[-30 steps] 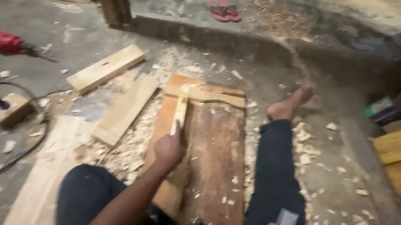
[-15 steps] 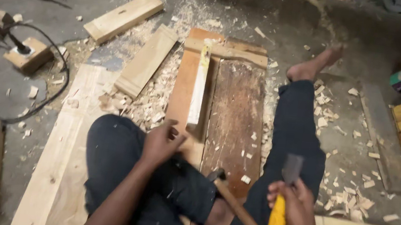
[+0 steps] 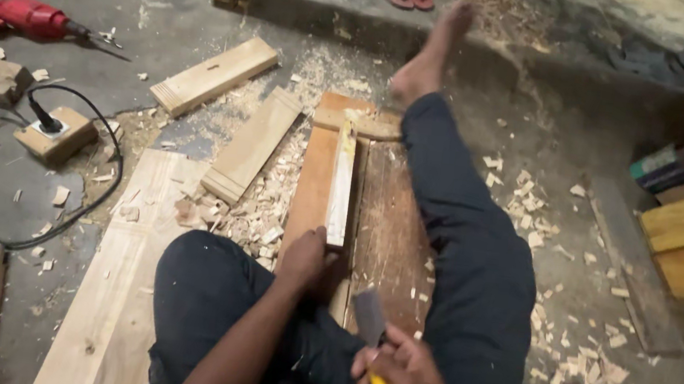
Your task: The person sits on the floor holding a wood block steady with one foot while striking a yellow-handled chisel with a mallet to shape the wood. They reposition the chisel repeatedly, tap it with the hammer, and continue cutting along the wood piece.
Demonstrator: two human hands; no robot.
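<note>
Nearest us, our right hand (image 3: 411,380) is closed around the yellow handle of a chisel (image 3: 372,341), its flat grey blade pointing up over the dark board (image 3: 393,232). Half a second ago that hand sat lower right with a hammer handle crossing our lap; now no hammer shows. Our left hand (image 3: 304,258) grips the near end of the pale wood strip (image 3: 341,185), which lies lengthwise along the board between our legs, as before. Our right foot (image 3: 426,60), earlier resting on the floor, is now lifted. Farther left, wood shavings (image 3: 250,211), a short plank (image 3: 253,143) and a red power drill (image 3: 10,15) lie on the floor.
</note>
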